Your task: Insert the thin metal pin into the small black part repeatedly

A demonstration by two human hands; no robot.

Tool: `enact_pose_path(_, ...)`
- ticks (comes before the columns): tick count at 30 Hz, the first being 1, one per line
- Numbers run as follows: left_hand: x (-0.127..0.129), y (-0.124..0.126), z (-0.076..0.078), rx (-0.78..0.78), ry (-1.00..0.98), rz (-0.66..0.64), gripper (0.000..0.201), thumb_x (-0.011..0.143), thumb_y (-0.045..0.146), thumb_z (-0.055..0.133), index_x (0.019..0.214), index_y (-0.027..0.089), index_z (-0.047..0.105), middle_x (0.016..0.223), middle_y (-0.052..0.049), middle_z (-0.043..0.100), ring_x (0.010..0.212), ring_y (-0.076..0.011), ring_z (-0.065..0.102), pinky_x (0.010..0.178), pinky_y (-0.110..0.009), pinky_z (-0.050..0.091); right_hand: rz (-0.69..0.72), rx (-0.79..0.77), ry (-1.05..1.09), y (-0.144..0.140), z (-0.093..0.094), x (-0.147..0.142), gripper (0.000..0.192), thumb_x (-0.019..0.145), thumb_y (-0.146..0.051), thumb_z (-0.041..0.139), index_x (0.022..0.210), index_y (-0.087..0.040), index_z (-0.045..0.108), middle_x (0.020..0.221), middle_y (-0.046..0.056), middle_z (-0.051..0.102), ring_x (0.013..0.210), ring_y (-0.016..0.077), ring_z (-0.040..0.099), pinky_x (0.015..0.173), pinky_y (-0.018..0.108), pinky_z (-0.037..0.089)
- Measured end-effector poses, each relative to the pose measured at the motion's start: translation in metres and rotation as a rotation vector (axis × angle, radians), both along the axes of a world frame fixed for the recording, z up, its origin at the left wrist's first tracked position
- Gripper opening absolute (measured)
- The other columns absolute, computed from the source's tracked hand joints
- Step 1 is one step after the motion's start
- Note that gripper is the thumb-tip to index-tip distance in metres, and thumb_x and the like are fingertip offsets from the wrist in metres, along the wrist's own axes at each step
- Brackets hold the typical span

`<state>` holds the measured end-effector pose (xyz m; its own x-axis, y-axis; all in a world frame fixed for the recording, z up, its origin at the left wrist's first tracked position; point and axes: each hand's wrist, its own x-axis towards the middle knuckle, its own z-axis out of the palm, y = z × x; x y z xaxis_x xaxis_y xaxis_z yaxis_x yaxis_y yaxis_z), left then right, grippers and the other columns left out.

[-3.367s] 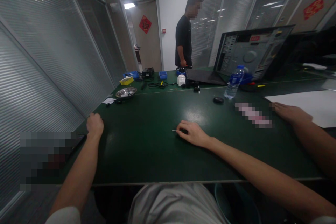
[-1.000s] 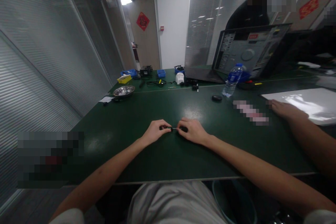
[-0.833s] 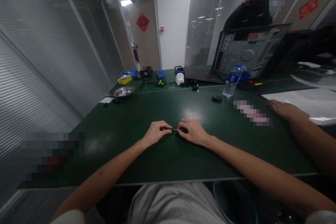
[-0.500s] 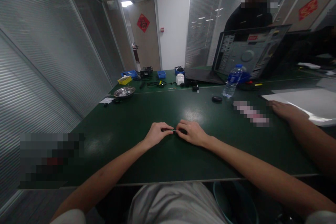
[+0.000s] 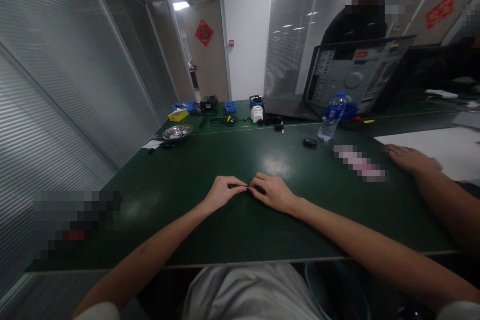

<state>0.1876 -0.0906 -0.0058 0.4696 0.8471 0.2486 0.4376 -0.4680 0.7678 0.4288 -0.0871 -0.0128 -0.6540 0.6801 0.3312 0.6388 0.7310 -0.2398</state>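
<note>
Over the green tabletop (image 5: 232,230), my left hand (image 5: 224,193) and my right hand (image 5: 274,192) meet fingertip to fingertip. Each one is closed in a pinch of thumb and fingers. Between the tips shows a tiny dark piece (image 5: 248,188), too small to name and mostly covered by the fingers. Both hands appear to grip it from opposite sides. Both wrists are low, close to the table surface.
Behind my hands are a black oval object (image 5: 310,142), a water bottle (image 5: 330,119) and an open computer case (image 5: 348,77). A metal dish (image 5: 177,132) sits far left, near small blue trays (image 5: 230,106). At right, another person's hand (image 5: 412,159) rests by white sheets (image 5: 442,147).
My fingertips have drawn closer together, and less of the small piece shows between them. At right, the white sheet beside the other person's hand has shifted.
</note>
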Motion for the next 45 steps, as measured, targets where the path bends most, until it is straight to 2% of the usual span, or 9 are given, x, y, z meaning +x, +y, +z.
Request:
enact_pose_path(6, -0.005, 0.009, 0.011, 0.023, -0.029, -0.022, 0.022, 0.096, 0.033, 0.065, 0.104, 0.021, 0.081, 0.108, -0.008, 0.075, 0.1, -0.0223, 0.068, 0.092, -0.035, 0.052, 0.01, -0.003, -0.023, -0.001, 0.004, 0.0, 0.019, 0.103, -0.035, 0.052, 0.109, -0.023, 0.066, 0.102, 0.004, 0.064, 0.078, 0.0149, 0.06, 0.064, 0.026, 0.04)
enact_pose_path(9, -0.004, 0.022, 0.012, 0.101, 0.07, -0.03, 0.024, 0.098, 0.032, 0.061, 0.109, 0.023, 0.079, 0.106, -0.008, 0.073, 0.099, -0.0221, 0.065, 0.091, -0.036, 0.051, 0.007, -0.004, 0.008, 0.002, 0.005, 0.0, 0.019, 0.103, -0.034, 0.052, 0.109, -0.023, 0.066, 0.102, 0.004, 0.064, 0.077, 0.0145, 0.059, 0.064, 0.025, 0.04)
enact_pose_path(14, -0.003, 0.036, 0.003, 0.201, 0.254, -0.138, 0.026, 0.102, 0.028, 0.054, 0.114, 0.025, 0.076, 0.111, -0.007, 0.067, 0.105, -0.022, 0.059, 0.093, -0.037, 0.049, -0.018, 0.002, 0.055, 0.023, 0.009, 0.004, 0.022, 0.103, -0.035, 0.051, 0.106, -0.022, 0.068, 0.099, 0.005, 0.064, 0.076, 0.0147, 0.058, 0.065, 0.026, 0.04)
enact_pose_path(17, -0.007, 0.034, 0.0, 0.151, 0.224, -0.148, 0.031, 0.103, 0.023, 0.048, 0.121, 0.025, 0.073, 0.117, -0.007, 0.066, 0.11, -0.0221, 0.058, 0.098, -0.038, 0.048, 0.003, 0.003, 0.018, 0.04, 0.007, 0.006, 0.026, 0.104, -0.037, 0.049, 0.108, -0.021, 0.069, 0.103, 0.006, 0.065, 0.078, 0.0154, 0.059, 0.063, 0.026, 0.038)
enact_pose_path(20, -0.012, 0.028, 0.001, 0.018, 0.132, -0.071, 0.036, 0.102, 0.016, 0.043, 0.127, 0.026, 0.068, 0.124, -0.007, 0.066, 0.115, -0.022, 0.058, 0.103, -0.04, 0.047, -0.036, -0.046, 0.065, 0.046, 0.002, 0.006, 0.026, 0.104, -0.037, 0.048, 0.107, -0.021, 0.068, 0.104, 0.007, 0.065, 0.081, 0.0162, 0.06, 0.065, 0.027, 0.04)
enact_pose_path(23, -0.01, 0.02, 0.002, -0.052, 0.081, 0.051, 0.039, 0.098, 0.014, 0.046, 0.131, 0.025, 0.065, 0.13, -0.008, 0.064, 0.121, -0.0242, 0.057, 0.109, -0.045, 0.045, -0.097, -0.118, 0.14, 0.041, -0.003, 0.008, 0.022, 0.102, -0.037, 0.052, 0.104, -0.022, 0.068, 0.102, 0.006, 0.065, 0.08, 0.0162, 0.06, 0.069, 0.028, 0.043)
enact_pose_path(26, -0.005, 0.014, 0.004, -0.012, 0.102, 0.104, 0.036, 0.095, 0.02, 0.057, 0.129, 0.026, 0.065, 0.131, -0.009, 0.063, 0.125, -0.0282, 0.054, 0.112, -0.05, 0.042, -0.15, -0.183, 0.182, 0.034, -0.004, 0.011, 0.02, 0.101, -0.038, 0.053, 0.1, -0.023, 0.067, 0.1, 0.005, 0.065, 0.075, 0.0154, 0.06, 0.069, 0.028, 0.045)
enact_pose_path(31, 0.0, 0.011, 0.006, 0.022, 0.191, 0.046, 0.019, 0.096, 0.035, 0.063, 0.112, 0.029, 0.072, 0.135, -0.005, 0.062, 0.128, -0.0279, 0.051, 0.11, -0.048, 0.039, -0.189, -0.242, 0.25, 0.027, -0.001, 0.012, 0.017, 0.1, -0.037, 0.055, 0.097, -0.024, 0.066, 0.096, 0.004, 0.065, 0.074, 0.0157, 0.06, 0.068, 0.029, 0.046)
enact_pose_path(45, -0.002, 0.004, -0.004, 0.036, 0.154, 0.068, 0.013, 0.098, 0.027, 0.061, 0.108, 0.027, 0.07, 0.125, -0.003, 0.069, 0.121, -0.0237, 0.058, 0.106, -0.041, 0.042, -0.142, -0.206, 0.29, 0.007, -0.001, 0.009, 0.016, 0.099, -0.035, 0.057, 0.094, -0.023, 0.066, 0.093, 0.003, 0.065, 0.076, 0.0165, 0.06, 0.07, 0.028, 0.046)
